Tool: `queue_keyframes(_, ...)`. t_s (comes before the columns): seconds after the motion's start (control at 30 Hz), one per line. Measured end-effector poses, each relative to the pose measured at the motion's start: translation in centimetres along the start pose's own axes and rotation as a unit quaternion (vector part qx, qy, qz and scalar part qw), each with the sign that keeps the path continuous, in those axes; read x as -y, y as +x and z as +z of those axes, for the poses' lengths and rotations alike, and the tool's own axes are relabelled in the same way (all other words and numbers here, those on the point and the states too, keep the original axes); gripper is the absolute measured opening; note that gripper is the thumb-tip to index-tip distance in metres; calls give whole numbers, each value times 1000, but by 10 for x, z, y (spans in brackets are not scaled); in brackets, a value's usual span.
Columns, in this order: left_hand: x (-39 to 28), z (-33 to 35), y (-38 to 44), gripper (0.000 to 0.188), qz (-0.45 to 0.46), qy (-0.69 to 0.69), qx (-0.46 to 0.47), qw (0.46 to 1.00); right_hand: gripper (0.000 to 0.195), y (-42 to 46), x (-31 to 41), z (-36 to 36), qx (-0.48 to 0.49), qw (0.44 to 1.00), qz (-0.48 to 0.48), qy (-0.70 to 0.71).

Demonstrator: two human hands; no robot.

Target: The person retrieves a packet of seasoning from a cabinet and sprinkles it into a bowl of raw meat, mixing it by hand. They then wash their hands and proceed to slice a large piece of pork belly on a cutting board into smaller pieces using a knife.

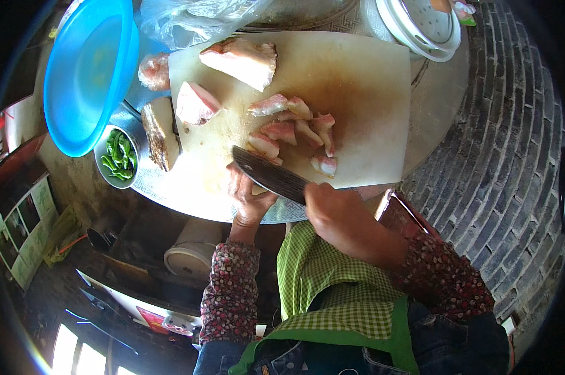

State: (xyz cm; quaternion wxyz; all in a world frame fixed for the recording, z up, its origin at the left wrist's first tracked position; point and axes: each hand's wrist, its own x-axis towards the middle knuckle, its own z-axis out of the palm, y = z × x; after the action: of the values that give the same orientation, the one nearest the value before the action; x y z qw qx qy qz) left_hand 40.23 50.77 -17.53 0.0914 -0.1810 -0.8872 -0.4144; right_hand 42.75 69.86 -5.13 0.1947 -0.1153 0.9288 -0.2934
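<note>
My right hand grips the handle of a dark-bladed kitchen knife, its blade slanting up to the left over the near edge of a white cutting board. Under and beside the blade, my left hand has its fingers bent at the board's near edge; a pale bit shows by them, but whether they hold it cannot be told. Several slices of fatty pork lie mid-board. Farther back are a large pork slab and a smaller chunk. A dark-rinded pork piece lies at the board's left edge.
A bowl of green peppers and a large blue plastic basin stand on the left. A clear plastic bag lies behind the board, with a wrapped bundle near its left corner. White plastic containers stand at the back right.
</note>
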Motion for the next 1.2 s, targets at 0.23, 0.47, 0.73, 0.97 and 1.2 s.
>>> queue_keyframes(0.23,0,2,1,55,-23,4,11,1000,20,18,0,3,3,1000,-5,3)
queue_keyframes(0.47,-2,0,3,45,0,-16,0,1000,21,-13,-6,1,6,1000,9,3)
queue_keyframes(0.73,-6,-2,6,45,-24,-4,18,1000,16,37,-6,25,-29,999,-12,10)
queue_keyframes(0.97,-8,2,11,33,-7,-30,-30,999,13,7,-19,33,-25,999,10,20)
queue_keyframes(1.2,-4,-2,6,32,7,19,9,1000,15,50,-7,38,-89,995,-16,45)
